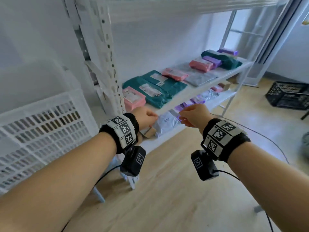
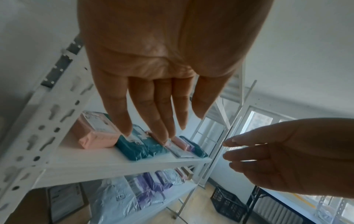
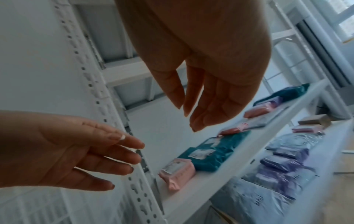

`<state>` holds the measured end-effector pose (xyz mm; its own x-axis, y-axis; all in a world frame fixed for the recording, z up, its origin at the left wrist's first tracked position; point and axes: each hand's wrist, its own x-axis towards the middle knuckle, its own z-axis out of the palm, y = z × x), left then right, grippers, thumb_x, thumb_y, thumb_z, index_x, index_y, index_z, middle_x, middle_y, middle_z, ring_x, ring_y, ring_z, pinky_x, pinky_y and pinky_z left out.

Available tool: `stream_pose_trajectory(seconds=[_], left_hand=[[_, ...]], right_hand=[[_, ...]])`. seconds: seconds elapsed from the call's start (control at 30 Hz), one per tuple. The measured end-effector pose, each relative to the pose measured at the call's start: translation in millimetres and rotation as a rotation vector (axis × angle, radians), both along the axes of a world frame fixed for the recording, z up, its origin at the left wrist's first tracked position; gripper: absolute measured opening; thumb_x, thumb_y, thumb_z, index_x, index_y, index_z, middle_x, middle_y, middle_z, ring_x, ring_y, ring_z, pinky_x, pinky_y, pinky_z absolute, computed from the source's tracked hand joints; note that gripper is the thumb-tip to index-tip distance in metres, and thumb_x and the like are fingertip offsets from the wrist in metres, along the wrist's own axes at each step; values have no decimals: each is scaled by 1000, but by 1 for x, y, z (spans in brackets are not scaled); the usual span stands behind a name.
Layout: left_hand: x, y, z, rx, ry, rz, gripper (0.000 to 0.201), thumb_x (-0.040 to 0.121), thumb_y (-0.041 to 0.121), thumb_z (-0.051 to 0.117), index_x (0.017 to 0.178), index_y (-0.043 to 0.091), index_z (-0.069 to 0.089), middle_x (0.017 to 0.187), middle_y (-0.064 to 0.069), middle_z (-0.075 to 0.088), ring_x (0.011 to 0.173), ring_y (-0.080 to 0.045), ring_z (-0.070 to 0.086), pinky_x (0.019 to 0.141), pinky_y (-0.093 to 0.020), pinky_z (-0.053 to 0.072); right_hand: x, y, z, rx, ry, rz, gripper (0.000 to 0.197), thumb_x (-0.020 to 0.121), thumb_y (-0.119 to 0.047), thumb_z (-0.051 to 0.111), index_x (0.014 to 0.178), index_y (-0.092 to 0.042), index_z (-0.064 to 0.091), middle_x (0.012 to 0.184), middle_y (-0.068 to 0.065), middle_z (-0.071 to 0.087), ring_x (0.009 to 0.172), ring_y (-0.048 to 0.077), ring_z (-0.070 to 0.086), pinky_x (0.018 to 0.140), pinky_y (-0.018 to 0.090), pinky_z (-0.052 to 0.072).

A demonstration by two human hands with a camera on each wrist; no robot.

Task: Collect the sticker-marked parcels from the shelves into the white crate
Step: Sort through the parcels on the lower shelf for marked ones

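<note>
Both hands reach toward the white shelving unit with nothing in them. The left hand (image 2: 153, 63) has its fingers straight and loosely together, and the right hand (image 3: 206, 72) hangs with relaxed, slightly parted fingers; neither touches a parcel yet.

The parcels lie ahead of and just beyond the fingertips. On the middle shelf (image 1: 197, 91), a pink parcel (image 1: 133, 98) sits at the left end, right by the perforated upright post (image 1: 107, 52). Beside it to the right lie two overlapping teal parcels (image 1: 155, 91), each with a white label and a small dark-printed tag. Further along the shelf toward its right end come more pink, grey, purple and teal packets. On the lower shelf, a pale grey bag (image 1: 167, 123) lies at the left end, directly past both hands in the head view, with purple packets to its right. Which parcels carry the sticker mark cannot be made out with certainty.

The teal parcels' long axes run from the shelf's front edge back toward the wall, slightly slanted. The left hand is nearer the pink parcel and the shelf's left end; the right hand is nearer the teal ones. A forward reach over the front edge would probably meet them end-on.

The white crate (image 1: 41, 131) stands to the left of the shelving, well apart from the parcels, on the left hand's side.
</note>
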<state>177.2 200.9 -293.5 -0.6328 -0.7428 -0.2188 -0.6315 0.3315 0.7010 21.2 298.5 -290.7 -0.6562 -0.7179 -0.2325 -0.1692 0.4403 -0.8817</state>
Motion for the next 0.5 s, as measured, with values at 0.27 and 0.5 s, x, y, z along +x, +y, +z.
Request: stream_pose_trajectory(seconds=[0.27, 0.5], left_hand=[[-72, -53, -43, 53, -32, 95, 24, 92, 21, 56, 110, 10, 66, 112, -9, 67, 98, -22, 63, 93, -32, 47], [-116, -142, -67, 75, -37, 288, 25, 93, 19, 53, 114, 10, 63, 113, -11, 65, 105, -24, 59, 93, -29, 44]], right_hand=[[-69, -43, -48, 29, -130, -61, 23, 90, -6, 54, 68, -13, 55, 66, 6, 60, 56, 14, 56, 57, 20, 49], [-123, -148, -70, 60, -125, 53, 21, 89, -7, 57, 68, -11, 60, 70, 9, 63, 60, 15, 58, 70, 28, 54]])
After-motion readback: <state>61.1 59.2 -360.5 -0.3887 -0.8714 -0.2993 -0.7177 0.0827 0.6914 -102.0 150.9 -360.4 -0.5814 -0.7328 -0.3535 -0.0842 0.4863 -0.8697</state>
